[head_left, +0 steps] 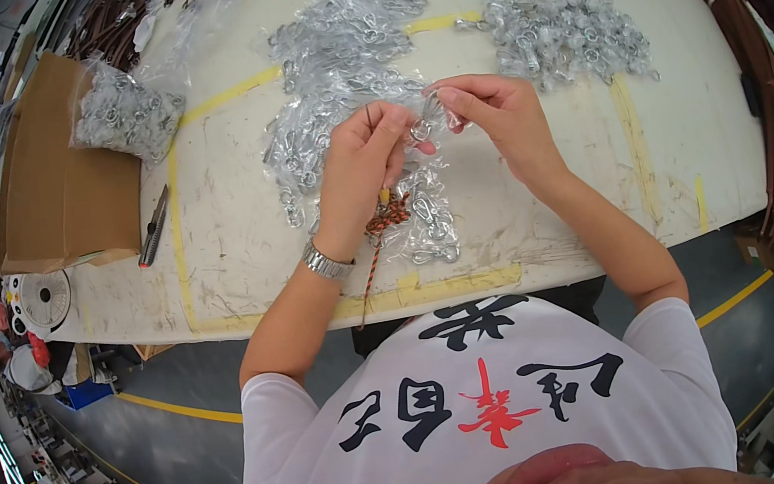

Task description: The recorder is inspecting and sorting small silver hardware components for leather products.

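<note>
— What's nearest? 
— White printed T-shirt point(473, 401). Left hand point(364, 159) pinches an orange braided cord point(376, 239) hanging toward the wearer.
— And the right hand point(494, 119)? 
— Pinching what looks like a metal snap hook point(428, 119), long axis tilted, over the table point(231, 216).

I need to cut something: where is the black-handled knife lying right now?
In the head view, the knife lies on the table's left side, beside the cardboard box, left of the left hand.

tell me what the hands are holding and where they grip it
Both hands pinch a small metal clip in clear wrap between their fingertips: left hand at its left end, right hand at its right. A braided orange-brown cord hangs under the left hand.
</note>
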The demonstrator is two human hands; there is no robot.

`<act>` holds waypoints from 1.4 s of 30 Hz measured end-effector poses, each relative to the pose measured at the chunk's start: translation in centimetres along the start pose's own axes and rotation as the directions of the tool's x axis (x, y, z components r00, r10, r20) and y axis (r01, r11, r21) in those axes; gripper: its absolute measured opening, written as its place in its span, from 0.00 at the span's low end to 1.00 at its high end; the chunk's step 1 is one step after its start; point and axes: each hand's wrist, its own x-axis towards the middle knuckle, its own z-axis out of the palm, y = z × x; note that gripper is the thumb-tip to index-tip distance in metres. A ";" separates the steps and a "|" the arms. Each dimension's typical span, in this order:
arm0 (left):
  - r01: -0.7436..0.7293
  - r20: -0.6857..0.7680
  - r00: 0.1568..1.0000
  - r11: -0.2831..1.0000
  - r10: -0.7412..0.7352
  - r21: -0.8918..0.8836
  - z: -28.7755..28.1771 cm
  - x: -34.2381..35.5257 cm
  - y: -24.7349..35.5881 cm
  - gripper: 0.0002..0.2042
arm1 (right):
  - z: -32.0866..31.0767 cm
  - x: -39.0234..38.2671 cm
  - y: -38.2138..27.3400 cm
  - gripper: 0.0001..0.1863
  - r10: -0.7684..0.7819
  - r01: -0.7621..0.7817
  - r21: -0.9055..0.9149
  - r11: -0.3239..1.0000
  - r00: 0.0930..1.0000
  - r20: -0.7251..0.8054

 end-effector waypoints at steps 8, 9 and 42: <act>0.190 0.231 0.961 0.969 -0.152 -0.155 0.2 0.0 0.1 0.10 | 0.5 -0.5 -1.1 0.08 -0.116 0.098 -0.346 0.933 0.993 -0.032; 0.191 0.232 0.961 0.970 -0.153 -0.153 0.2 -0.1 0.0 0.10 | 0.6 -0.5 -1.2 0.08 -0.117 0.098 -0.344 0.934 0.993 -0.035; 0.031 0.125 0.992 0.997 -0.023 -0.064 0.9 -0.7 0.0 0.10 | 1.0 -1.0 1.0 0.18 0.130 -0.135 0.150 0.979 0.991 0.043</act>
